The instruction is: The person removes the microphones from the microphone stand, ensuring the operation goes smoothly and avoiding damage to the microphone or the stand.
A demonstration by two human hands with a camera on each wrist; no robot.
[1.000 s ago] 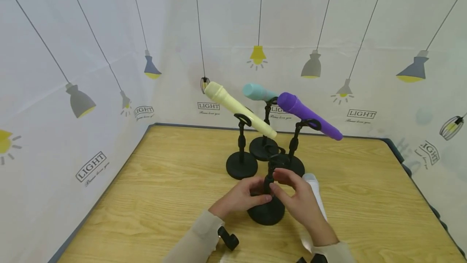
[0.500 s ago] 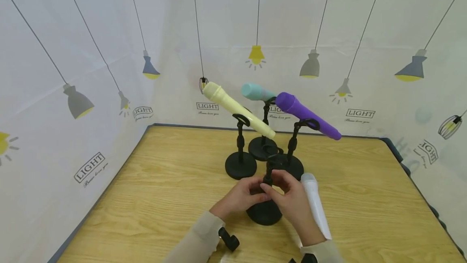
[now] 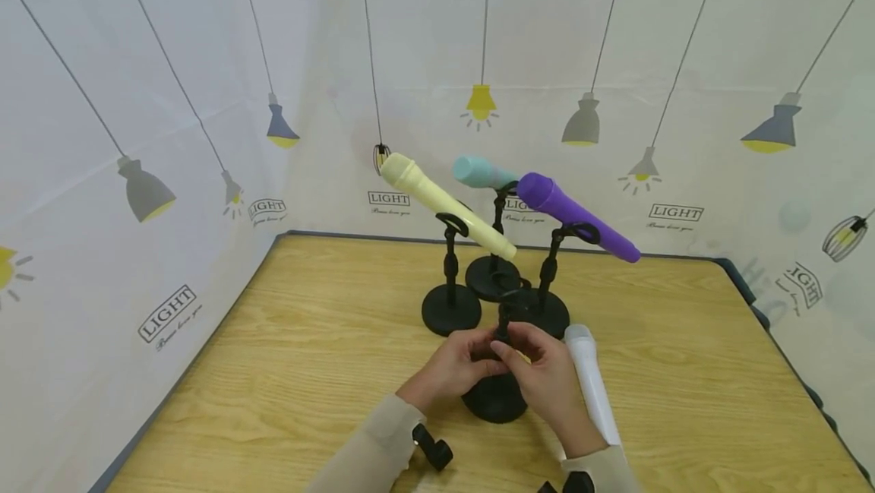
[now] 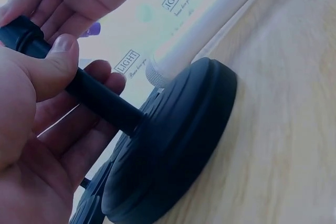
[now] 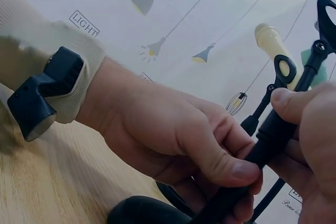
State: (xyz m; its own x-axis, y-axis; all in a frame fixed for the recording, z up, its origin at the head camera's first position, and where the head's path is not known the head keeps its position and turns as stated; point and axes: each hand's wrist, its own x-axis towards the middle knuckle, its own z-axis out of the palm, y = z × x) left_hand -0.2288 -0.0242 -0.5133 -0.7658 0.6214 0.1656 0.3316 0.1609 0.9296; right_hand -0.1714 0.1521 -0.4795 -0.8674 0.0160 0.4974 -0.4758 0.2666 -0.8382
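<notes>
Black round-based microphone stand (image 3: 494, 402) sits lower centre, between left hand (image 3: 451, 368), gripping its pole (image 4: 118, 110), and right hand (image 3: 552, 377), pinching higher!

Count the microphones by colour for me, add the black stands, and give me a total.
Pale yellow microphone: 1
Light teal microphone: 1
Purple microphone: 1
White microphone: 1
Black stands: 4
Total: 8
</notes>
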